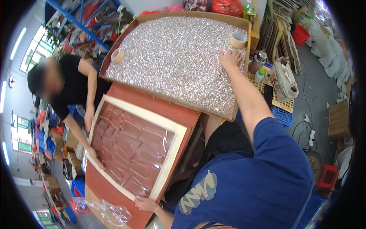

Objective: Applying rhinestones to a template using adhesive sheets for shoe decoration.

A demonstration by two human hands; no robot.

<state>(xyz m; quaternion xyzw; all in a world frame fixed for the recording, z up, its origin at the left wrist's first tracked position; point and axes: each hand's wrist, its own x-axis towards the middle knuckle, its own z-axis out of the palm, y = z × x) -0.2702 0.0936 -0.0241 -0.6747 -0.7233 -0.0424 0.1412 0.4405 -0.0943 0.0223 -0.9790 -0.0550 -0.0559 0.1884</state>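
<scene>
Head view is showing the person's right hand [230,59] lying flat and unclenched on the glittering sheet [179,57], just below a tape roll [238,39], while the left hand [145,204] is resting with fingers spread on the near corner of the cream-framed red panel [135,149]. A co-worker's hand [96,160] is steadying the panel's far edge. The taping of the frame seems to be pausing; next the right hand probably needs to close round that roll.

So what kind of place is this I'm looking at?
Probably a workshop or small factory: a big tray of tiny shiny parts, tape rolls, a red board with a pale frame, and plastic crates on the concrete floor.
</scene>
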